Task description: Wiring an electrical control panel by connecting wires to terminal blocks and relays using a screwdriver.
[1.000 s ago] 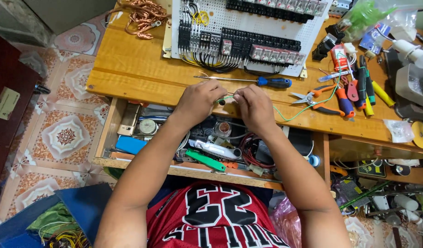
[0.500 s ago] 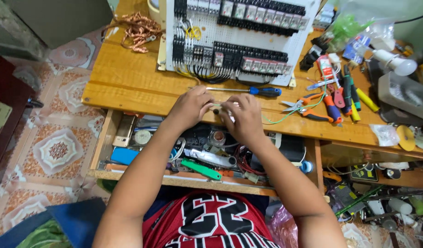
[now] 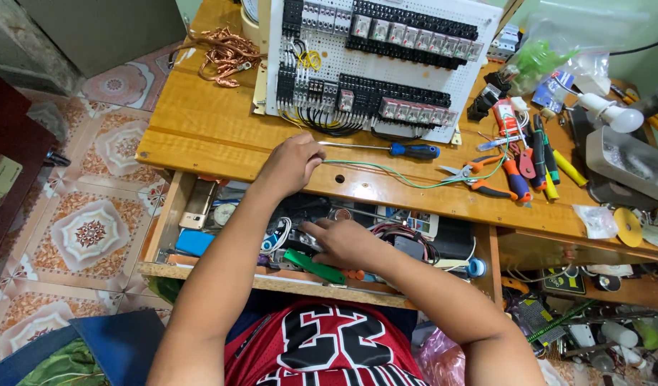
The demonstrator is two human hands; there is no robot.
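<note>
My left hand (image 3: pixel 292 166) rests on the front of the wooden bench (image 3: pixel 200 136) and pinches one end of a thin green wire (image 3: pixel 408 180). The wire runs right across the bench toward the orange-handled cutters (image 3: pixel 478 179). My right hand (image 3: pixel 345 244) is down in the open drawer (image 3: pixel 173 214), palm down among the tools, fingers beside a green-handled tool (image 3: pixel 316 266); whether it grips anything is hidden. A blue-handled screwdriver (image 3: pixel 395 149) lies just beyond my left hand. Behind it stands a white perforated panel (image 3: pixel 415 77) with rows of relays and black wiring.
A tangle of copper wire (image 3: pixel 225 51) lies at the bench's back left. Pliers, screwdrivers and markers (image 3: pixel 533 161) crowd the right side, next to a lamp bulb (image 3: pixel 615 114) and plastic bags (image 3: pixel 551 57). Clutter fills the lower right shelf (image 3: pixel 586 314). Patterned floor tiles (image 3: pixel 86 229) lie left.
My right hand has left the bench edge and dropped into the drawer. My left hand stays on the bench with the green wire, now stretched out to the right.
</note>
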